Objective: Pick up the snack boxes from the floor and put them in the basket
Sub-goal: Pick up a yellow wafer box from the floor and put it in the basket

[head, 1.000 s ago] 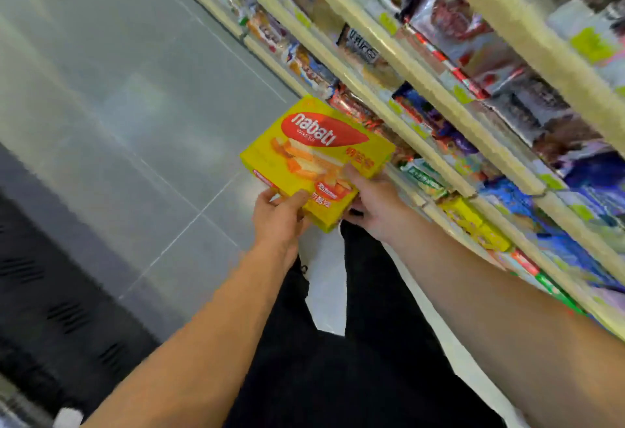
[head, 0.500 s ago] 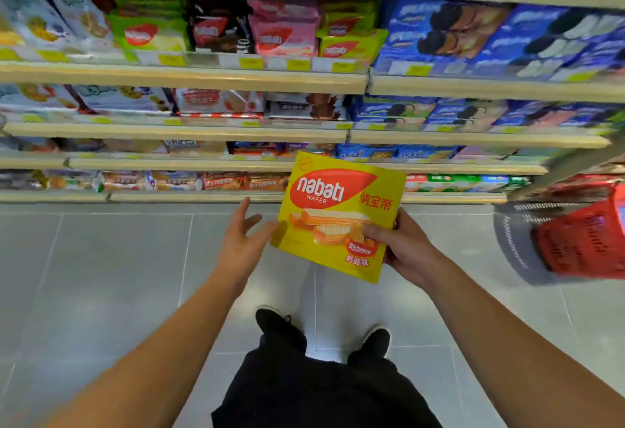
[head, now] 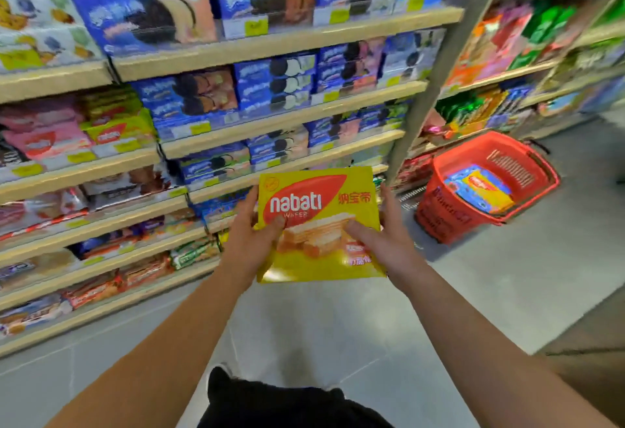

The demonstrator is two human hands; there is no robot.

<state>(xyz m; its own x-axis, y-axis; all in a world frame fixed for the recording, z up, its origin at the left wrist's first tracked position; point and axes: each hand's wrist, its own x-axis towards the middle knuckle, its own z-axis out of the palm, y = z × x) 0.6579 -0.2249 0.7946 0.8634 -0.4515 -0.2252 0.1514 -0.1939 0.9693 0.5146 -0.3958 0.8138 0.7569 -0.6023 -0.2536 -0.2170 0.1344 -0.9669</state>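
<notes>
Shelves (head: 270, 45) stocked with blue cookie boxes and other snack packs fill the view from 9 o'clock to 12 o'clock, their wooden front edges slanting down toward the left. At the centre, a yellow Nabati wafer box (head: 321, 224) is held upright in the air, label facing the camera, in front of the lower shelf edges. Its left edge is gripped by the left hand (head: 250, 245), thumb laid on the front and fingers wrapped behind. Its right edge is gripped by the right hand (head: 385, 241) in the same way, thumb across the front face. At 2 o'clock, a red shopping basket (head: 449, 211) stands on the grey tiled floor (head: 507, 275), near a grey shelf upright (head: 429, 89), with colourful snack boxes (head: 480, 187) lying inside. Open floor is seen between the held box and the basket rim, and below the forearms.
</notes>
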